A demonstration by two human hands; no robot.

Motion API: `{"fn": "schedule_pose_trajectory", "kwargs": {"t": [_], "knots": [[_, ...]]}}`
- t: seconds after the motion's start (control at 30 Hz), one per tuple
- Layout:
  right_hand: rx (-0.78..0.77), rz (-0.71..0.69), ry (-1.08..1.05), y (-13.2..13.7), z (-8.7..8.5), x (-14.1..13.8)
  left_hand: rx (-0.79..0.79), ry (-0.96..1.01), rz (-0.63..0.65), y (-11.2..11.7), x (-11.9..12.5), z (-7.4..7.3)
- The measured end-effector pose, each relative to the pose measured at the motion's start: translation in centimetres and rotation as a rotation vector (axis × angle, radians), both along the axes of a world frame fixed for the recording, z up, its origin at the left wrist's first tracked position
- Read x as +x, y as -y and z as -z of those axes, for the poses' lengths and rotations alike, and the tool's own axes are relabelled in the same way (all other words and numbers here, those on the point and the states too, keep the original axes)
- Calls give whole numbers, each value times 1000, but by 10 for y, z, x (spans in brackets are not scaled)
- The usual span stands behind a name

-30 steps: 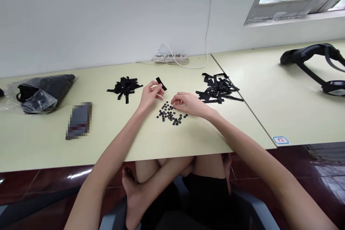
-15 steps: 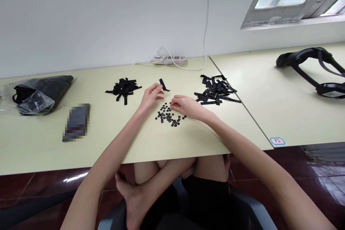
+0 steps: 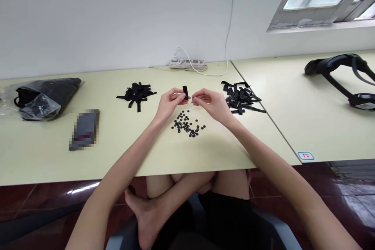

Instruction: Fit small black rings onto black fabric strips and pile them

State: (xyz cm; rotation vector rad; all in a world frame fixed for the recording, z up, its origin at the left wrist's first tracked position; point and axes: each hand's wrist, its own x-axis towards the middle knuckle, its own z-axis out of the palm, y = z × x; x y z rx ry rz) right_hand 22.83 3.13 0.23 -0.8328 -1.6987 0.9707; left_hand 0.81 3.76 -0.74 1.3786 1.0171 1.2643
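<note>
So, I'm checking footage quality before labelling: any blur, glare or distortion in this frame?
Head view: soft, even daylight, with no harsh shadows; wide-angle distortion bows the table edge; a flat grey item is pixelated; a glare streak on the dark floor; the black strip pinched by the left hand is sharp.

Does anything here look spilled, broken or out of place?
Nothing stands out. The small black rings lie loosely scattered on the table, and black strips sit in an untidy left heap and right heap, but nothing looks damaged or over the edge. The left hand pinches one strip, the right hand pinched close beside it.
</note>
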Motion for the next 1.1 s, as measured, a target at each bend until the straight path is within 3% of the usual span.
{"fn": "schedule_pose_trajectory", "kwargs": {"t": [0.37, 0.63, 1.1], "knots": [[61, 69, 76, 4, -1, 0, 85, 4, -11, 5, 4, -4], [133, 106, 167, 8, -7, -2, 44, 10, -16, 7, 5, -6], [245, 159, 142, 12, -7, -4, 102, -22, 58, 14, 10, -12]]}}
